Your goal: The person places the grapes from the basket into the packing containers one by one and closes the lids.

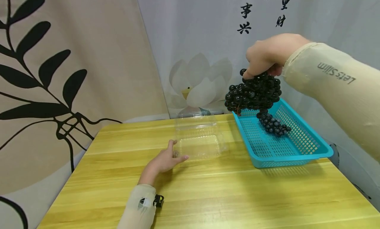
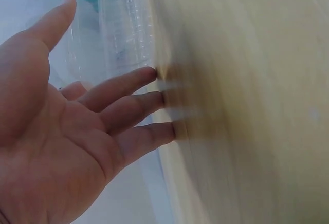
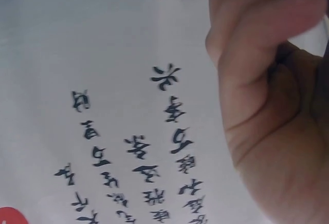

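Blue basket (image 1: 292, 162) at far right of the tabletop (image 1: 222, 196), grapes (image 1: 273, 125) inside, right hand (image 1: 268, 56) pinching a dark bunch (image 1: 253, 92) above its far end, clear box (image 1: 199, 146) left of it, lid (image 1: 196, 122) raised, left hand (image 1: 165, 160) spread at the box's near left corner

Table (image 1: 207, 196) with basket (image 1: 285, 160), seemingly open box (image 1: 199, 146).

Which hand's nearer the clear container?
Left. The left hand is at the left edge of the clear container; the right hand is farther off, raised by the blue basket, holding black grapes.
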Tool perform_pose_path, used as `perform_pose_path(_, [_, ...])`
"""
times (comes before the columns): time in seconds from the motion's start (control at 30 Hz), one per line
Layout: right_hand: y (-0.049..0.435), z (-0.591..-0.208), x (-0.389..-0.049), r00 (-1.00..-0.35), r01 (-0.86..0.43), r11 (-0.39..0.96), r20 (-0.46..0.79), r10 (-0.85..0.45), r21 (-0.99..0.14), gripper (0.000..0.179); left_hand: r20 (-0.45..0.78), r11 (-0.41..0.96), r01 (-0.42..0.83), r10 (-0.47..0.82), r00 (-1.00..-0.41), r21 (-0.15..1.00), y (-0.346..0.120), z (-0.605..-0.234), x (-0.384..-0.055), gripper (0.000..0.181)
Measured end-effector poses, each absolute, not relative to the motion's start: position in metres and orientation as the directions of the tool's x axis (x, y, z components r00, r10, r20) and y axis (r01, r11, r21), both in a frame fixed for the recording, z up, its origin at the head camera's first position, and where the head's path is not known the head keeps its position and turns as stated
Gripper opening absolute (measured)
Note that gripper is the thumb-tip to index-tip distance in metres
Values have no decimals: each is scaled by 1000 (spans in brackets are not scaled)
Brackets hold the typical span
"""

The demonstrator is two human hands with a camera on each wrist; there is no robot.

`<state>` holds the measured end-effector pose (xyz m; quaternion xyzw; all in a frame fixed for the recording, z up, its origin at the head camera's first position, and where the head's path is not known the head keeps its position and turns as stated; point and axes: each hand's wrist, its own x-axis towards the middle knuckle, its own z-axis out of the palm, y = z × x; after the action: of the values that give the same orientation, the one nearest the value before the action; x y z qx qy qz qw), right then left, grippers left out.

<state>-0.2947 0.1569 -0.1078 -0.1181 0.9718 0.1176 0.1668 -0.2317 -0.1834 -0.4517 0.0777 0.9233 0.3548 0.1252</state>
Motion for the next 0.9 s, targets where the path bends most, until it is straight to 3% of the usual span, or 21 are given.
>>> perform_pose_path(0.6, [77, -116, -281, -899, -327, 911, -380, -218, 250, 43, -205, 711, 43, 259, -944, 702, -194, -448, -232, 92])
perform_pose_path(0.9, [55, -136, -279, -893, -349, 912, -372, -253, 216, 31, -200, 704, 56, 275, -941, 708, -191, -448, -237, 94])
